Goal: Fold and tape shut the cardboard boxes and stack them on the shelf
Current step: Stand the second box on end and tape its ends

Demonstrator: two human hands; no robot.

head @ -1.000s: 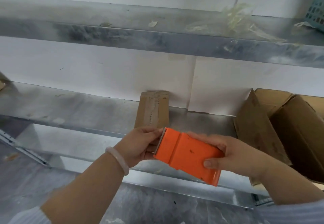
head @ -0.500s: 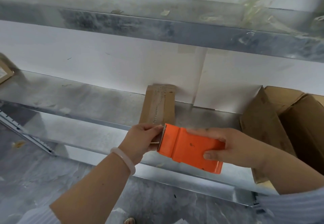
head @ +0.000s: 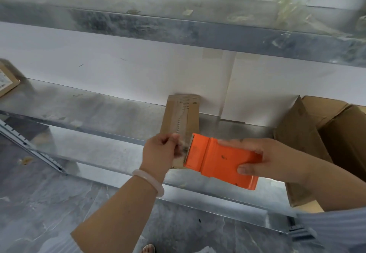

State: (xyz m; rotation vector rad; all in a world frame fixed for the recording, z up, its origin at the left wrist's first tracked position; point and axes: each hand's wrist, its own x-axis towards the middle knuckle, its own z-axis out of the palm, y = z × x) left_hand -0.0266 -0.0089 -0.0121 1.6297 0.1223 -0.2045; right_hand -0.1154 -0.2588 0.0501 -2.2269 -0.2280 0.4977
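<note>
The slim brown cardboard box (head: 182, 114) lies just beyond the hands, lengthwise from the metal shelf (head: 99, 114) front edge backward; right hand (head: 277, 159) grips orange plastic tape dispenser (head: 219, 161), left hand (head: 160, 151) pinches its tape

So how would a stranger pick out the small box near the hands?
Look at the lower metal shelf against the white wall. Near its middle lies a narrow brown box, just behind the orange tape dispenser. Unlike the big open cartons on the right, it is small and closed, with tape along its top.
</note>
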